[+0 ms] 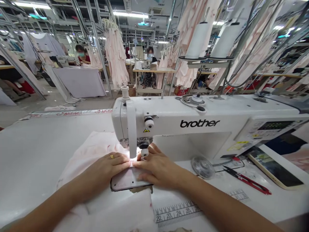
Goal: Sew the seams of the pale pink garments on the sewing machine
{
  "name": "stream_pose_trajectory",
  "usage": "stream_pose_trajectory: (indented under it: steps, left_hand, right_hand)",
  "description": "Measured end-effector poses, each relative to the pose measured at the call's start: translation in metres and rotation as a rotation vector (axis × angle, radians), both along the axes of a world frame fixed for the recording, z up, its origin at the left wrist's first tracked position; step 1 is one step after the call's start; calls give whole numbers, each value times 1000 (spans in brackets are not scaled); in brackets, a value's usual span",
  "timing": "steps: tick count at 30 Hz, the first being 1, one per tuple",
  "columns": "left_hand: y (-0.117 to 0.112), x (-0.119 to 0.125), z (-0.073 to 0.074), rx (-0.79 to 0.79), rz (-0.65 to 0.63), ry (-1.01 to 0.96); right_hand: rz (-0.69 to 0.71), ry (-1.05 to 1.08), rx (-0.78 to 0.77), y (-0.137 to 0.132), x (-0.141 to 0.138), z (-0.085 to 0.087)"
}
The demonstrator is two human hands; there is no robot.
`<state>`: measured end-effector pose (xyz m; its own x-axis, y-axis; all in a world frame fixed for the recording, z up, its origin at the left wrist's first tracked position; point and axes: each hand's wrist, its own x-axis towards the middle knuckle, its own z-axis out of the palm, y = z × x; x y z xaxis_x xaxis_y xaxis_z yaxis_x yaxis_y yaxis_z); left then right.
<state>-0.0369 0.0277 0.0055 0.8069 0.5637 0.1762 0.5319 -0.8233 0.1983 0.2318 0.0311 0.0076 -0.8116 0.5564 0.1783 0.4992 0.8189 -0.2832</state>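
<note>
A white sewing machine [169, 116] marked "brother" stands in front of me, its needle area lit. Pale pink fabric [89, 151] with faint red marks lies under the needle and spreads over the left of the table. My left hand [114, 164], with a ring on one finger, holds the fabric just left of the needle, fingertips closed on it. Close to the presser foot, my right hand [158, 166] grips the fabric from the other side, its fingers partly behind a white knob. The fingertips of both hands nearly meet. The needle itself is hidden by a white strip.
Red thread snips [248, 180], a phone [275, 167] and a clear bobbin-like disc [203, 167] lie right of my hands. A printed ruler scale [178, 214] runs along the table's near edge. Thread cones [196, 40] stand above. Hanging garments [117, 54] and co-workers are beyond.
</note>
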Motion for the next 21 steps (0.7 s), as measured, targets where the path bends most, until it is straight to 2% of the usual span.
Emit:
stream_pose_trajectory:
  steps: [7, 12, 21]
  left_hand:
    - [19, -7, -18, 32, 97, 21]
    - [21, -4, -13, 3, 192, 64]
    - [17, 0, -9, -50, 251, 12]
  right_hand:
    - [-70, 14, 7, 1, -2, -1]
    - [-78, 83, 66, 7, 1, -8]
    - [-34, 131, 159, 9, 4, -8]
